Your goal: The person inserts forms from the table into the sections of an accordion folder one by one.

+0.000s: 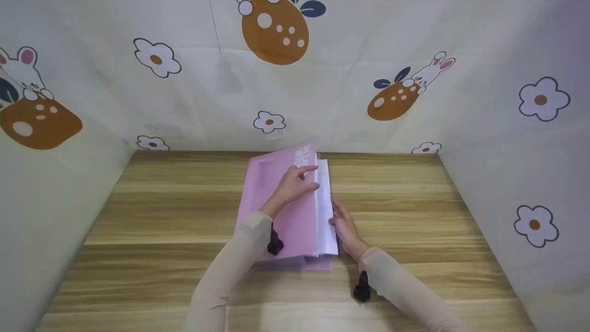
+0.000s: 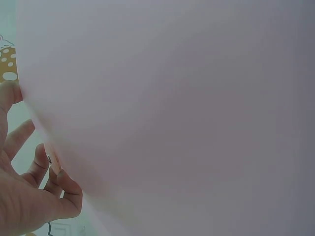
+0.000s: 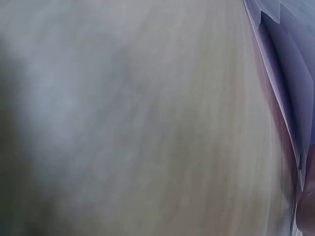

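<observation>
A pink plastic folder (image 1: pixel 290 221) lies in the middle of the wooden table (image 1: pixel 184 207), its cover lifted along the right side. My left hand (image 1: pixel 295 182) holds the cover near its free edge, fingers and thumb curled on it. In the left wrist view the pink cover (image 2: pixel 187 118) fills the frame, with the left hand's fingers (image 2: pixel 29 196) at its left edge. White sheets (image 1: pixel 325 203) stick out from under the cover on the right. My right hand (image 1: pixel 345 226) rests flat beside them, fingertips touching their right edge. The right wrist view shows the layered sheets (image 3: pixel 285 73) over blurred tabletop (image 3: pixel 147 123).
Cloth walls printed with flowers and rabbits (image 1: pixel 396 92) close the table in at the back and on both sides. Bare wood lies left and right of the folder. A small black device sits on each wrist (image 1: pixel 275 243) (image 1: pixel 362 288).
</observation>
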Tool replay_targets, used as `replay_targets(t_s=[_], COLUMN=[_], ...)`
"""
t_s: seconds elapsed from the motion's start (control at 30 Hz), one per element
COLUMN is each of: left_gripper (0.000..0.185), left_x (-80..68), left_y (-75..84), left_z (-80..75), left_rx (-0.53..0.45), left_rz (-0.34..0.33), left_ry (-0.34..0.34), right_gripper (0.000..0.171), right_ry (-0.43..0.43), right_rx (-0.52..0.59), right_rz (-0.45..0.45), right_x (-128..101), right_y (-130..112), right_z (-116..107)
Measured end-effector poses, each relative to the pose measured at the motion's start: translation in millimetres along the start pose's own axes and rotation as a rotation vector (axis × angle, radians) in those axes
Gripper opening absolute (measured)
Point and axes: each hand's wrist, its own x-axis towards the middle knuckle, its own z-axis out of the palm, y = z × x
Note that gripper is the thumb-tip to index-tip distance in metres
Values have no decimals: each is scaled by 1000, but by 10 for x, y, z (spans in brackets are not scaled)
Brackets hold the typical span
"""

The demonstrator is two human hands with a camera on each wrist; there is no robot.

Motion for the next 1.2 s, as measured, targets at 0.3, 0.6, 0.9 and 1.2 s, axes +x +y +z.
replay_targets(t_s=[0.3, 0.6, 0.9, 1.2], left_gripper=[48, 48, 48, 48], left_x=[3, 8, -1, 2], left_y=[-10, -11, -1, 8], left_z=[-1, 8, 7, 9], left_rx=[0, 5, 10, 6], left_rz=[1, 4, 14, 22], left_ry=[1, 13, 17, 12], right_gripper=[61, 53, 36, 40], right_ry=[-110, -136, -19, 14], right_rx=[100, 5, -170, -344], right_rz=[64, 40, 21, -78], right_x=[57, 88, 97, 89], right_y=[-19, 27, -8, -23], right_z=[-56, -100, -23, -5])
